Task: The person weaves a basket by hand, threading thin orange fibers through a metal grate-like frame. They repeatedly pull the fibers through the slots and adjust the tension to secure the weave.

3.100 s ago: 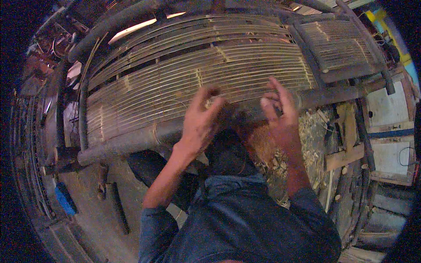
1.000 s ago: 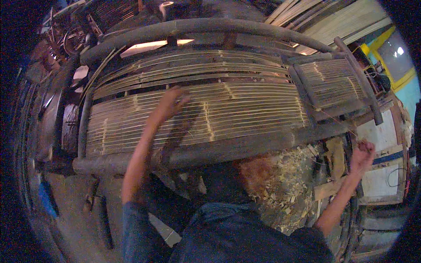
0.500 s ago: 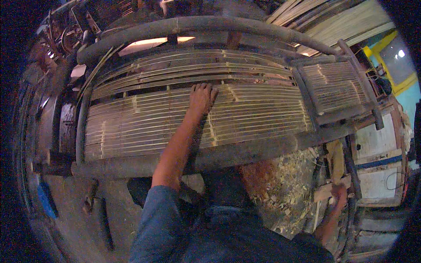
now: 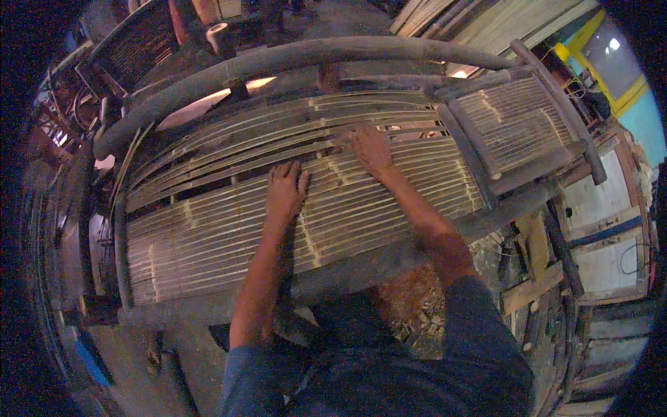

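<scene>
In front of me stands a dark bamboo bench frame (image 4: 333, 52) with a seat of thin bamboo slats (image 4: 229, 229). The nearer slats lie close side by side. Farther back, several loose slats (image 4: 229, 163) have dark gaps between them. My left hand (image 4: 285, 186) rests on the slats by a gap near the middle, fingers stretched forward and holding nothing that shows. To its right, my right hand (image 4: 370, 147) reaches over the back edge of the close-set slats, among the loose ones. Its fingers are blurred, and whether they grip a slat is unclear.
A smaller slatted panel (image 4: 514, 121) adjoins the seat on the right. Long bamboo strips (image 4: 486, 31) lie at the back right, near a yellow frame (image 4: 625, 97). Wood shavings (image 4: 420, 306) cover the ground below, and boards (image 4: 531, 288) lean at the right.
My right hand has come up from the lower right onto the seat slats. My left hand stays on the slats by the gap. The whole view has shifted and tilted.
</scene>
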Tool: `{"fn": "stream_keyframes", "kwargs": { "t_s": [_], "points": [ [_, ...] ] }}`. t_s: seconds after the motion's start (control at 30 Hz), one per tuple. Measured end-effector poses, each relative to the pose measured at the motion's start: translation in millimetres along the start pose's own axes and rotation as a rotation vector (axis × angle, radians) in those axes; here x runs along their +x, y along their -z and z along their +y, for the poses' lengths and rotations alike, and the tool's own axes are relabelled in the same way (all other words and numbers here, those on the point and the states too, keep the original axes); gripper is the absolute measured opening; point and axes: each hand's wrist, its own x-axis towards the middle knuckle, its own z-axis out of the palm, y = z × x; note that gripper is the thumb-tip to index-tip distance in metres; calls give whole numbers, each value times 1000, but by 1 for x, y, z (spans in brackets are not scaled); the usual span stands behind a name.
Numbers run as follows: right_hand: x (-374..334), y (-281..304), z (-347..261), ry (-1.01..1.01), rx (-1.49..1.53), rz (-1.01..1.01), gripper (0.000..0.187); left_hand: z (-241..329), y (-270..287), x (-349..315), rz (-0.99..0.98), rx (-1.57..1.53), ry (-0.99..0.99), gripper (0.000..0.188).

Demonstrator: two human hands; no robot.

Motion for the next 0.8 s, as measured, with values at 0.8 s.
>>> {"fn": "stream_keyframes", "kwargs": {
  "t_s": [0.8],
  "points": [
    [25, 16, -20, -314, 749, -185, 40, -32, -1, 39, -232, 125, 243, 41]
  ]
}}
